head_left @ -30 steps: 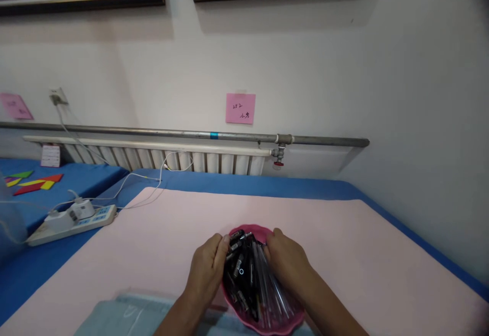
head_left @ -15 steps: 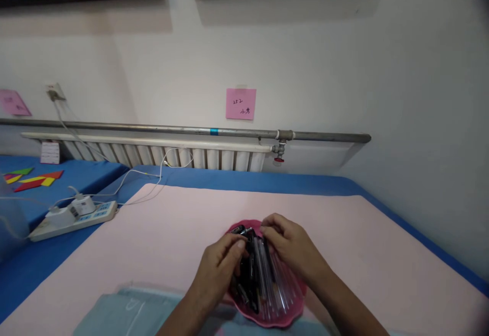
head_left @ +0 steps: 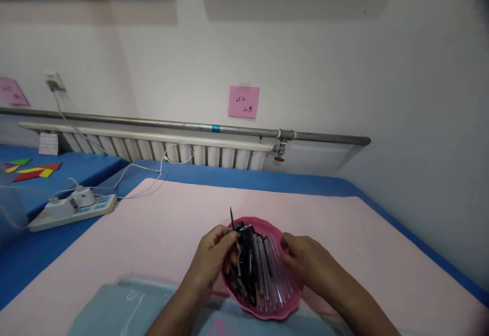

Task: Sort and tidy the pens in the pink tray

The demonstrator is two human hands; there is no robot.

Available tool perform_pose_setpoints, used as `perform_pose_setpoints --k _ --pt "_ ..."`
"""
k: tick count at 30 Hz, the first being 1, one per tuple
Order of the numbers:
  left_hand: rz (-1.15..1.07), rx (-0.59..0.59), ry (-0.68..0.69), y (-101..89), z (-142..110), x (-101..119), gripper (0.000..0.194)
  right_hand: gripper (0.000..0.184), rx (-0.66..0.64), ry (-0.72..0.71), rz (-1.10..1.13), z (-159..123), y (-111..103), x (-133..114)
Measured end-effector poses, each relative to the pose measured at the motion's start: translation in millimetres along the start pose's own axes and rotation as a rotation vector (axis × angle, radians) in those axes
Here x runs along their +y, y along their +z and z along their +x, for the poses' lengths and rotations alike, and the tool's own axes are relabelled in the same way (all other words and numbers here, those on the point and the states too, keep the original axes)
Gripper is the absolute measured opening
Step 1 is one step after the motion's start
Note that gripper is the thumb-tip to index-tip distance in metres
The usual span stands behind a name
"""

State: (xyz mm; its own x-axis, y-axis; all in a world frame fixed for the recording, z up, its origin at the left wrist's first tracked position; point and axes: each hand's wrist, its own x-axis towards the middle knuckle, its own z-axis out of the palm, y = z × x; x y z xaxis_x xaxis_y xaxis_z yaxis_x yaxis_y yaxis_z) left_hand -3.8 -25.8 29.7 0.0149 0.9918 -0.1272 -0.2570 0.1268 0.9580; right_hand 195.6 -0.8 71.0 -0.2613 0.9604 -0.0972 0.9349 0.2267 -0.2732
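A pink scalloped bowl (head_left: 284,311) sits on the pink table cover, heaped with several black pen parts and clear pen tubes (head_left: 263,275). My left hand (head_left: 214,257) is at the bowl's left rim and pinches a thin black pen refill (head_left: 233,226) that points up and away from me. My right hand (head_left: 309,264) rests at the bowl's right rim, fingers curled toward the clear tubes; I cannot tell if it grips one.
A light blue cloth (head_left: 130,310) lies at the near edge. A white power strip (head_left: 72,211) with chargers and cables sits on the blue surface at left. Coloured flat shapes (head_left: 32,170) lie far left. A radiator (head_left: 153,147) and pipe run along the wall.
My left hand has lifted a thin black refill out of the bowl so its tip stands up. My right hand has moved from the bowl's middle to its right rim.
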Motion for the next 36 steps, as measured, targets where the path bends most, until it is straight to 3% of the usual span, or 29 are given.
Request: perform_pose_setpoints --k 6,11,16,18,25,36 --pt "0.006 -0.063 -0.019 4.1 -2 -2 0.027 0.021 -0.057 -0.018 -0.017 -4 9 -6" --pt "-0.191 -0.068 -0.023 4.4 -2 1 0.024 0.023 0.015 -0.012 0.118 -7 -4 -4" --pt "-0.436 -0.002 -0.032 0.1 -3 7 0.021 0.017 -0.265 -0.257 0.439 -23 -14 -25" --pt "-0.495 0.023 -0.030 -1.4 -3 10 0.022 0.016 -0.305 -0.269 0.491 -25 -11 -32" --pt "-0.530 0.039 0.004 -2.0 -1 11 0.018 0.016 -0.207 -0.239 0.481 -19 -6 -32" --pt "-0.500 0.078 0.020 -2.8 -1 14 0.019 0.015 -0.229 -0.259 0.503 -22 -9 -32"
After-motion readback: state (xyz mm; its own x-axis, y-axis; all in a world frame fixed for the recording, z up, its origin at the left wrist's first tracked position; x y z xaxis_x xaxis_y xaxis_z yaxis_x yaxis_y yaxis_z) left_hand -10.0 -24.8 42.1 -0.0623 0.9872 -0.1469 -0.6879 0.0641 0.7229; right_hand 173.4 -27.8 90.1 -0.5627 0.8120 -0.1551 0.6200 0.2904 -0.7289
